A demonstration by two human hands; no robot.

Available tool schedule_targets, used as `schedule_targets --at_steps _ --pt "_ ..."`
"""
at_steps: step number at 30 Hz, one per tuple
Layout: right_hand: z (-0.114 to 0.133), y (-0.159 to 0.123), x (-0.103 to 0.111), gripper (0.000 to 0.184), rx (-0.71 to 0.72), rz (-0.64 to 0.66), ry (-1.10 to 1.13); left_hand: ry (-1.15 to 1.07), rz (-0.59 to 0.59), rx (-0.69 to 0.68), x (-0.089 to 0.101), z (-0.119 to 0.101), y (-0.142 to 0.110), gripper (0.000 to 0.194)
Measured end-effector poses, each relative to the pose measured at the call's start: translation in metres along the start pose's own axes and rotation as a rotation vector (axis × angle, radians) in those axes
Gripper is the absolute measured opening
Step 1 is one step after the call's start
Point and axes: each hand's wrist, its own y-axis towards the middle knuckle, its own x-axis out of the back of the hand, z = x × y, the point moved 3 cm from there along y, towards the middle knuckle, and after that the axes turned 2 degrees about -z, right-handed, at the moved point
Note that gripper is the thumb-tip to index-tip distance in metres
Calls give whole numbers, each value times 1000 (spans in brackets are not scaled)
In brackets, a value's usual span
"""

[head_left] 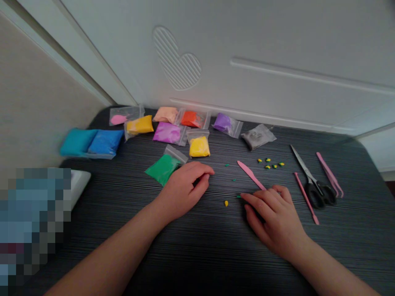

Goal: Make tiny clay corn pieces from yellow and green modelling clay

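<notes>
My left hand [189, 185] hovers beside the green clay bag [163, 167], thumb and fingertips closed together; whatever they may pinch is too small to make out. My right hand [273, 213] rests low over the dark table, fingers spread, the index fingertip at a tiny green clay strip [238, 196]. Two more green bits, one upper [227, 165] and one lower [234, 179], lie between the hands. A small yellow clay drop [226, 203] sits left of the right thumb. Just beyond the right fingers lies a pink plastic knife [250, 174], its near end hidden by them.
Several yellow-and-green clay pieces [268, 167] lie right of centre. Farther right are a pink stick tool [306, 198], black-handled scissors [317, 193] and pink tweezers [329, 174]. Bagged clay, including yellow [199, 146], purple [222, 122] and blue [105, 142], lines the back and left.
</notes>
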Motion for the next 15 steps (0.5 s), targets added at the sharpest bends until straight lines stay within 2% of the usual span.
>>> schedule_targets --at_steps 15 --pt "-2 -2 -2 26 48 32 -101 -3 -4 -3 -1 0 1 17"
